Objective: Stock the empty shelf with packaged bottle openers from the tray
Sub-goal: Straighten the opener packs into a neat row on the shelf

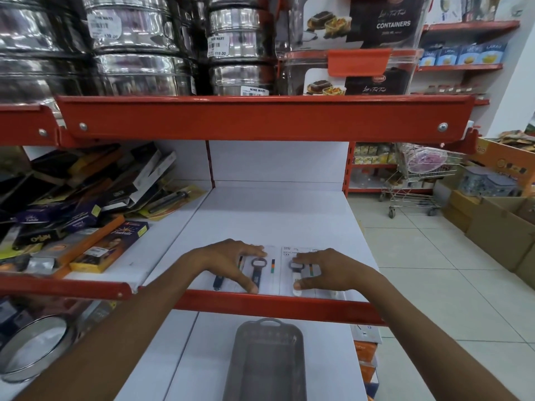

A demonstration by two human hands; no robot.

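Note:
Several packaged bottle openers lie flat in a row at the front of the white shelf point(275, 215). My left hand point(228, 260) rests on a pack with a dark-handled opener point(256, 272), thumb at its near edge and fingers on its far edge. My right hand point(327, 270) presses on a pack with a white-handled opener point(296, 273), thumb on the handle. A further dark-handled pack point(217, 282) peeks out under my left hand. The grey tray point(266, 363) stands on the shelf below and looks empty.
Boxed goods point(86, 215) are piled on the neighbouring shelf to the left. Steel tins point(133, 44) and food containers point(356, 39) fill the shelf above, behind a red lip point(260, 117). A shopping trolley point(419, 175) and cardboard boxes point(498, 227) stand in the aisle to the right.

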